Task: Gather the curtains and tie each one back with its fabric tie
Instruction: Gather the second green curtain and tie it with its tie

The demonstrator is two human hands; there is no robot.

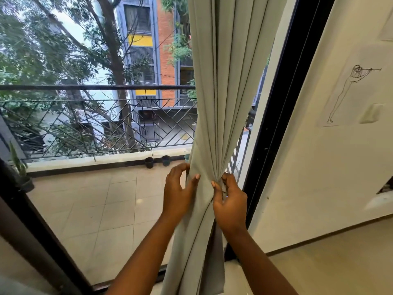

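Your two hands meet on a pale grey-green curtain [219, 81] that hangs from the top of the frame at 12 o'clock and narrows to a pinched waist just below center, toward 5 o'clock. Your left hand [177, 189] wraps the bundle from its left side, thumb laid across the front folds and fingers curled behind the edge, grasping the gathered cloth. Your right hand [228, 199] clenches the pleats at the bundle's right side, fingertips bunched tight into the creases; whether a separate fabric tie sits among them cannot be told. Below your hands the curtain flares again and falls toward 6 o'clock, out of the bottom of the frame.

Just right of the curtain, a black door frame [282, 107] runs diagonally from 1 o'clock down toward 5 o'clock. Beyond it, at 3 o'clock, a cream wall [319, 167] carries a line drawing [348, 94] of a standing figure.

Through the glass at 9 o'clock lies a tiled balcony floor [95, 205], closed off by a black metal railing [95, 124] with slanted bars. Two small dark pots [157, 161] stand side by side on the balcony's edge near center, close to the curtain's left edge. A potted plant [21, 171] stands at the far left. Trees [63, 50] and an orange-and-grey building [153, 50] fill the view from 10 to 12 o'clock.
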